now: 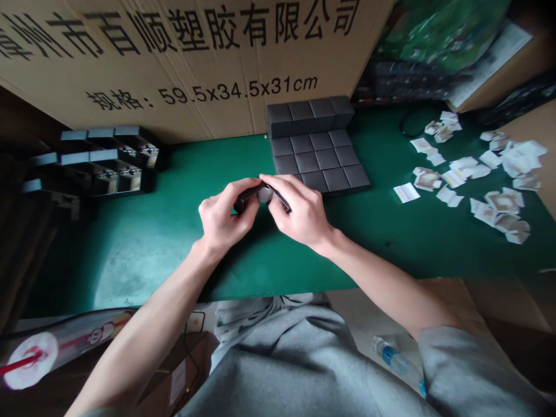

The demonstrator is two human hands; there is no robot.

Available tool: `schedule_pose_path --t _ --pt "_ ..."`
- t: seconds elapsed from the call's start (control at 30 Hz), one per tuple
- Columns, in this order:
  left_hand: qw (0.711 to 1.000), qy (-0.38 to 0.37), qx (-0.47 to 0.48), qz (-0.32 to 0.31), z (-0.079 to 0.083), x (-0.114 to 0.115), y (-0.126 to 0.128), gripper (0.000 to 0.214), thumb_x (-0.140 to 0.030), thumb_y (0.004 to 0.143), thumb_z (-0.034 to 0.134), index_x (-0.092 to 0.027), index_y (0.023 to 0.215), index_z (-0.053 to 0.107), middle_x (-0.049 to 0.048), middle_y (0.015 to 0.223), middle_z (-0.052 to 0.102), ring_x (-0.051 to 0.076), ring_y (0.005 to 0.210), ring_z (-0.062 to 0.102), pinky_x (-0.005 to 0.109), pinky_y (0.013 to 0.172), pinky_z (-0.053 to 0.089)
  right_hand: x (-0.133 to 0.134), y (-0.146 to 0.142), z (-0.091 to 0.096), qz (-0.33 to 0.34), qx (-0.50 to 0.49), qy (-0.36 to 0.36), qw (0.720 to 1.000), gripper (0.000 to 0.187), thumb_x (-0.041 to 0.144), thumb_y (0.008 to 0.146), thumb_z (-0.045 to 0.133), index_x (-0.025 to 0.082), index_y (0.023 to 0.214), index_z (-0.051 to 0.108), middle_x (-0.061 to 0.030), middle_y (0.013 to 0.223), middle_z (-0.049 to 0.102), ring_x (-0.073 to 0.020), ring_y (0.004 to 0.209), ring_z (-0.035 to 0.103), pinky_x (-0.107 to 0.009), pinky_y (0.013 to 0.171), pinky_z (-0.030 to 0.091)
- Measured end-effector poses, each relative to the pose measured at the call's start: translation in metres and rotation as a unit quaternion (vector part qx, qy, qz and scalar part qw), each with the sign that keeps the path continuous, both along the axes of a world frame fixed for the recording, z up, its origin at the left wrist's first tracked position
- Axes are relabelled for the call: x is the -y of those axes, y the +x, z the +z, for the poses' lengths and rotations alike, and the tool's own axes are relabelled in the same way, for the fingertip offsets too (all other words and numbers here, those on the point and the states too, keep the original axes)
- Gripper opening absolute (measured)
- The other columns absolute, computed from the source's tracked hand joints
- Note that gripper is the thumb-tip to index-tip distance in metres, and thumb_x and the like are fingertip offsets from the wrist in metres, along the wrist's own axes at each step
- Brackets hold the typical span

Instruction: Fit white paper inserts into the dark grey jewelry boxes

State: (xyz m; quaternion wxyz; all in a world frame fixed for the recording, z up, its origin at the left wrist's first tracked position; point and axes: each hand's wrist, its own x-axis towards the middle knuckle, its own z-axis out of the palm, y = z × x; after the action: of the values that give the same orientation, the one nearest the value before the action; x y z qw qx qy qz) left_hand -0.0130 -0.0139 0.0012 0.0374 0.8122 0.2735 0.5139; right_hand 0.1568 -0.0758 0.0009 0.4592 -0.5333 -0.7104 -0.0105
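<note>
Both my hands are closed on one small black box (264,194) above the middle of the green table, in the head view. My left hand (226,215) grips its left side with thumb and fingers. On the other side, my right hand (300,213) wraps its fingers over the right edge. The box looks partly spread apart, with a greyish part showing between the thumbs; the fingers hide much of it. Just beyond my right hand sits a block of dark closed boxes (319,152) in rows, the back row stacked higher.
Open black boxes with metal hinges (117,165) stand at the left. Crumpled white paper pieces (464,171) lie scattered across the right of the green table (182,156). A large printed carton (208,75) walls off the back. Below the table edge lies a plastic bottle (397,359).
</note>
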Motion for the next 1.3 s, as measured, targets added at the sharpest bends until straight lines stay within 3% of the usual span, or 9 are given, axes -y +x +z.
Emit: schedule_pose_path --t 0.57,0.8,1.03,1.3 --pt "0.999 0.0 -0.035 0.04 -0.005 -0.0018 -0.0031 0.03 -0.014 0.085 0.064 -0.022 0.111 0.075 0.0004 0.096 0.082 0.009 0.062 0.07 0.017 0.063 0.056 0.0005 -0.0005 -0.001 0.027 -0.024 -0.039 0.999 0.044 0.008 0.101 0.041 0.021 0.139 0.059 -0.0076 0.131 0.07 -0.0179 0.121 0.07 -0.03 0.108 0.06" --pt "0.996 -0.038 -0.051 0.063 -0.009 -0.0024 -0.0055 0.026 -0.019 0.085 0.065 -0.022 0.109 0.075 0.0018 0.095 0.082 0.01 0.061 0.069 0.019 0.062 0.056 0.0004 -0.0009 0.002 0.022 -0.024 -0.061 0.998 0.045 0.008 0.099 0.042 0.022 0.138 0.06 -0.0069 0.13 0.071 -0.0189 0.121 0.07 -0.032 0.108 0.06" --pt "0.998 -0.052 -0.025 0.033 -0.0054 -0.001 -0.0032 0.026 -0.017 0.085 0.066 -0.022 0.109 0.075 0.0004 0.092 0.081 0.009 0.062 0.069 0.019 0.062 0.054 0.0009 -0.0009 0.002 0.017 -0.021 -0.046 0.999 0.041 0.012 0.1 0.043 0.021 0.135 0.062 -0.0072 0.125 0.073 -0.0189 0.116 0.072 -0.031 0.104 0.062" --pt "1.0 -0.006 -0.025 0.015 -0.0018 0.0003 -0.0017 0.028 -0.012 0.088 0.065 -0.023 0.112 0.073 -0.0012 0.092 0.082 0.008 0.059 0.068 0.017 0.059 0.052 0.0005 -0.0013 -0.0001 0.021 -0.027 -0.043 0.999 0.043 0.009 0.099 0.043 0.021 0.136 0.062 -0.0076 0.127 0.073 -0.0193 0.117 0.072 -0.033 0.106 0.062"
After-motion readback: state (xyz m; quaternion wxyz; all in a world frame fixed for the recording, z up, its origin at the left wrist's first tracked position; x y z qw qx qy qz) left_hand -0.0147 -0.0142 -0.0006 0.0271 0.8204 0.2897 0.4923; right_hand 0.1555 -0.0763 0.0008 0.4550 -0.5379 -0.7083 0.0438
